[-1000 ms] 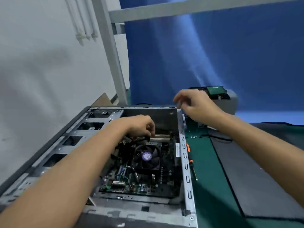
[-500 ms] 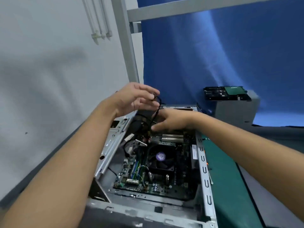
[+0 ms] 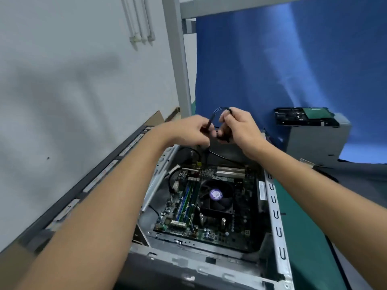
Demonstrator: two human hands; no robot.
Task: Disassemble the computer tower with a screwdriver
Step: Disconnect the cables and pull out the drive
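1. Computer tower [image 3: 274,216] is lying open on its side, long axis running away from the person, cooler fan [image 3: 215,194] facing up inside.
2. Both hands are hovering above the tower's far end: the left hand [image 3: 188,130] is pinching one leg of a black cable [image 3: 219,110], and the right hand [image 3: 240,126] is curling round the other leg.
3. The cable is arching up between the hands and trailing down into the tower's far end, directly below them.
4. The coming pull is likely turning on that downward run; the left hand is sitting nearer it.
5. Neither hand is holding a screwdriver.
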